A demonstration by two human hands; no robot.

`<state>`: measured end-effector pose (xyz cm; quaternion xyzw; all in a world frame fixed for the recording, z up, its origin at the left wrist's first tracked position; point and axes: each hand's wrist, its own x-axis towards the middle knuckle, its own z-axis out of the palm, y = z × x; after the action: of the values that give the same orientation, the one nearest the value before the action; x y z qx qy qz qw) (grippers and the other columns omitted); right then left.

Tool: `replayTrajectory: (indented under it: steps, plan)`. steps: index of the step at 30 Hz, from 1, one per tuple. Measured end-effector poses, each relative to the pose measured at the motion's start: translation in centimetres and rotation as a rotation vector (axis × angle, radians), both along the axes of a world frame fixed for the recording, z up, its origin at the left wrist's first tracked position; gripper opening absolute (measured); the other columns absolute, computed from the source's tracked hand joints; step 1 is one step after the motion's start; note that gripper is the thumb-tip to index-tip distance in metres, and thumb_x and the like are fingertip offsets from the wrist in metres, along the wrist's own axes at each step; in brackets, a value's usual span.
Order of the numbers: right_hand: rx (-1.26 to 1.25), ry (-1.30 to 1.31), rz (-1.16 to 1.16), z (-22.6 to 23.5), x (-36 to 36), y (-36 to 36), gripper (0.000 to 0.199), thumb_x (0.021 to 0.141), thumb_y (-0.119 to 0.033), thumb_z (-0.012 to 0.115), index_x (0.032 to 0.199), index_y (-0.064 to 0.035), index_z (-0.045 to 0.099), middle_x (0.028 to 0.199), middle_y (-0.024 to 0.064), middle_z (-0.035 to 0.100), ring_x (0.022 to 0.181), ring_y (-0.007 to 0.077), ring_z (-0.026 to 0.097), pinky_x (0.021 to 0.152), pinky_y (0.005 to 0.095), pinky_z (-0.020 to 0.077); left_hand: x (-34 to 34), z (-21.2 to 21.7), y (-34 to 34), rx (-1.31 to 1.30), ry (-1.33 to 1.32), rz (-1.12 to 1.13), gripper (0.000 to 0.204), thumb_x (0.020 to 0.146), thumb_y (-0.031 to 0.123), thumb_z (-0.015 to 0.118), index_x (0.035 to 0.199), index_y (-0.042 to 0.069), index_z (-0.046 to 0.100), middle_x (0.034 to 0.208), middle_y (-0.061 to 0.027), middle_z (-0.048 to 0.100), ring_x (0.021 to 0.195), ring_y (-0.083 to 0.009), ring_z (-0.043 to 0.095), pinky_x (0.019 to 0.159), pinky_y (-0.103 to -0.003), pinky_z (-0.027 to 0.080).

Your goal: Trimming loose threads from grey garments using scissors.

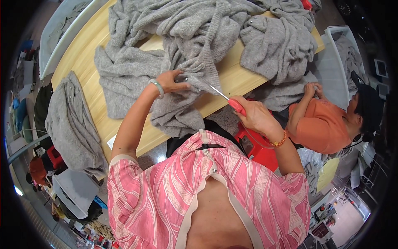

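Note:
A grey knit cardigan point(128, 74) with small shiny buttons lies crumpled on the wooden table point(236, 76) before me, part of it draping over the near edge. My left hand point(169, 81), with a pale green bangle at the wrist, grips its ribbed edge, thumb and fingers on either side of a button point(186, 79). In my right hand point(259, 116), under an orange bead bracelet, is a red-handled tool point(237, 106) with a slim metal shaft. Its tip points at the knit right of my left hand; the tip's exact shape is hard to make out.
More grey knits point(275, 45) are heaped at the far and right sides; another garment point(70, 124) hangs over the left edge. A person in an orange top point(321, 128) sits at the right, by a white bin point(338, 33). A red stool point(263, 153) stands below the table.

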<state>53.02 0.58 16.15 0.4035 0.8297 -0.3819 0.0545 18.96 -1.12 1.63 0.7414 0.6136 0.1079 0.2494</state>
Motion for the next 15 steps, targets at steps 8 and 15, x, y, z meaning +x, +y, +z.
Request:
replayTrajectory:
  steps: [8, 15]
  plan:
    - [-0.049, -0.104, 0.056, -0.2, -2.5, -3.9, 0.039, 0.081, -0.017, 0.060, 0.118, -0.0130, 0.052, 0.080, 0.0239, 0.063, 0.077, 0.0428, 0.061, 0.068, 0.0508, 0.0479, 0.3, -2.5, -1.9, -0.569, -0.684, 0.351, 0.031, 0.086, 0.029, 0.065, 0.069, 0.006, 0.054, 0.055, 0.0017, 0.049, 0.049, -0.0081, 0.049, 0.042, -0.027, 0.037]
    - [-0.022, -0.140, -0.063, -0.1, -5.9, -7.4, 0.035, 0.081, -0.020, 0.060, 0.116, -0.0136, 0.054, 0.082, 0.0221, 0.064, 0.079, 0.0417, 0.061, 0.068, 0.0499, 0.0483, -0.7, -3.4, -4.5, -0.674, -1.272, 0.694, 0.015, 0.087, 0.022, 0.067, 0.081, 0.011, 0.058, 0.063, 0.0050, 0.052, 0.049, -0.0060, 0.047, 0.044, -0.021, 0.041]
